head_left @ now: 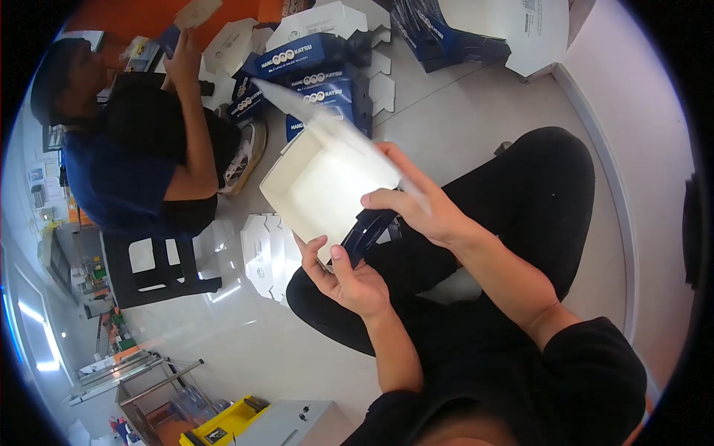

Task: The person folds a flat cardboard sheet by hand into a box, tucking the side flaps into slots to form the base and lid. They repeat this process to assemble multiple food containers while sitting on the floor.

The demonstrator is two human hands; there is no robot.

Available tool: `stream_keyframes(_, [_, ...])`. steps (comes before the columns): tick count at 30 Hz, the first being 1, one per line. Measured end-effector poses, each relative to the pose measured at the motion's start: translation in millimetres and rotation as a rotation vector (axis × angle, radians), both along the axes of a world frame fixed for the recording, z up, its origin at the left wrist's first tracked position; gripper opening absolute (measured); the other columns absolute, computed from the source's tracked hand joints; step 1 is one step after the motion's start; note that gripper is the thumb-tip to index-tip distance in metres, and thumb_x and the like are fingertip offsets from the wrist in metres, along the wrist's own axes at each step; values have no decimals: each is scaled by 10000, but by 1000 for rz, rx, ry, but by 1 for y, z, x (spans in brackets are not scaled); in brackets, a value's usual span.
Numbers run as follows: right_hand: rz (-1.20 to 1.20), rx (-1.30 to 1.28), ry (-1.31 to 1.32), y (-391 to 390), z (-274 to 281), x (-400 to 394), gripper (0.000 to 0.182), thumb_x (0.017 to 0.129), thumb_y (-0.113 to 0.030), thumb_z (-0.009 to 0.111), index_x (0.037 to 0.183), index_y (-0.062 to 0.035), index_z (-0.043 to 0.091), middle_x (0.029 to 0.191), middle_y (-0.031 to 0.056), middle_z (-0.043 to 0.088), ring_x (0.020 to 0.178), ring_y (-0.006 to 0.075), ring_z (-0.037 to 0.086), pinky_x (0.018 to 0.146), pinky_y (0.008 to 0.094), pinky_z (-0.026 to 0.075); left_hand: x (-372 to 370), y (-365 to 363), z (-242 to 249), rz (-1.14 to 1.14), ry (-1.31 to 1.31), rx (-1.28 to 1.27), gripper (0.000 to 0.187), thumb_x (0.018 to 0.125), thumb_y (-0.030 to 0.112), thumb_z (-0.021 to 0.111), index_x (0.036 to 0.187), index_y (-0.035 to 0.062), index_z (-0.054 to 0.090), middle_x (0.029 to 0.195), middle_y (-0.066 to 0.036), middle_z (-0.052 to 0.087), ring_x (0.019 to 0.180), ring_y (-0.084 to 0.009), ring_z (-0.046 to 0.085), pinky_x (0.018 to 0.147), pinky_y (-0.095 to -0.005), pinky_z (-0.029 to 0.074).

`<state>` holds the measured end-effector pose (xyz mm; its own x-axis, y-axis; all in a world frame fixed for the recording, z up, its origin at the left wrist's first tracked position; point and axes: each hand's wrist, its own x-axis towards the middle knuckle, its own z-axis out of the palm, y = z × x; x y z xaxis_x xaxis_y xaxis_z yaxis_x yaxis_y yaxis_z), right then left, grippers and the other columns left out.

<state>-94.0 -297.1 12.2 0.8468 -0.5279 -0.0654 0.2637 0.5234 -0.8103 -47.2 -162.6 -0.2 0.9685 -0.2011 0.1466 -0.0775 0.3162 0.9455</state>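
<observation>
Head cam, looking down at lap. Person sitting on floor (461, 126), legs in black trousers crossed.

Both hands working a white-and-blue cardboard food box (327, 182), held up over the knees, open side facing the cam, white inside showing. Box is part-folded; its lid flap (297, 100) is sticking up and away, blurred.

L hand (349, 279) is gripping the box's lower edge from beneath: thumb pressing on the dark blue outer wall, fingers curled round under it. Closed around the box, not wide.

R hand (420, 204) is holding the box's right side: fingers wrapped over the rim, thumb running along the edge. Also clamped on the box. Both hands touching it, near each other, box between them.

Around:
- Stack of finished blue boxes (320, 82) w/ white print standing on floor beyond the held box, near its flap.
- Flat unfolded box blanks (268, 253), white, lying on floor just left of the knee.
- More flat white blanks (230, 44) by the stack, upper left.
- Big white sheet w/ dark blue boxes (439, 33) at top right.
- Co-worker in blue top (119, 178) sitting at left, one hand (182, 63) raised holding a pale cardboard piece (197, 13).
- Black stool (160, 271) beside co-worker.
- Yellow bin (223, 425) at bottom edge; contents too small to tell.
</observation>
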Motion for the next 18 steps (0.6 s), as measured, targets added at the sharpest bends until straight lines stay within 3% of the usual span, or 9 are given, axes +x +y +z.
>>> stream_keyframes(5, [15, 11, 46, -1, -9, 2, 543, 813, -136, 726, 1275, -45, 457, 1206, 110, 518, 1118, 201, 521, 951, 322, 440, 4, 4, -2, -31, -65, 6, 192, 947, 93, 548, 1130, 71, 494, 1185, -155, 533, 1060, -260, 605, 892, -374, 542])
stream_keyframes(7, [-50, -293, -1, 1, -14, 4, 585, 798, -119, 770, 1278, -28, 448, 1215, 117, 517, 1148, 204, 519, 909, 332, 473, 3, 1, -3, -21, -122, 21, 189, 943, 89, 548, 1124, 71, 495, 1195, -152, 529, 1065, -260, 599, 891, -379, 541])
stream_keyframes(8, [-49, -293, 0, 1, -13, 5, 585, 798, -119, 770, 1278, -28, 448, 1215, 117, 517, 1148, 204, 519, 909, 332, 473, 3, 0, -3, -14, -181, 36, 186, 939, 84, 549, 1117, 72, 496, 1205, -148, 525, 1071, -259, 592, 889, -383, 539])
stream_keyframes(12, [-30, -263, -77, 4, -8, 4, 632, 795, -143, 782, 1315, -26, 441, 1233, 79, 505, 1208, 204, 463, 1035, 343, 375, 5, 4, -7, -18, -128, 37, 196, 936, 89, 555, 1122, 76, 495, 1223, -140, 519, 1087, -259, 583, 909, -385, 524])
stream_keyframes(14, [3, -169, -11, 5, -4, 4, 731, 757, -175, 847, 1334, -15, 429, 1279, 132, 481, 1209, 265, 500, 972, 387, 475, 7, 3, -6, 45, -85, -25, 191, 940, 92, 538, 1126, 80, 494, 1212, -134, 524, 1099, -265, 578, 926, -394, 510])
stream_keyframes(18, [14, 83, 56, 20, -4, 7, 775, 768, -160, 841, 1367, -3, 375, 1303, 153, 454, 1231, 284, 489, 981, 387, 476, 2, -5, -5, 87, -79, -110, 197, 936, 97, 521, 1130, 81, 492, 1317, -154, 486, 1193, -298, 528, 989, -405, 468])
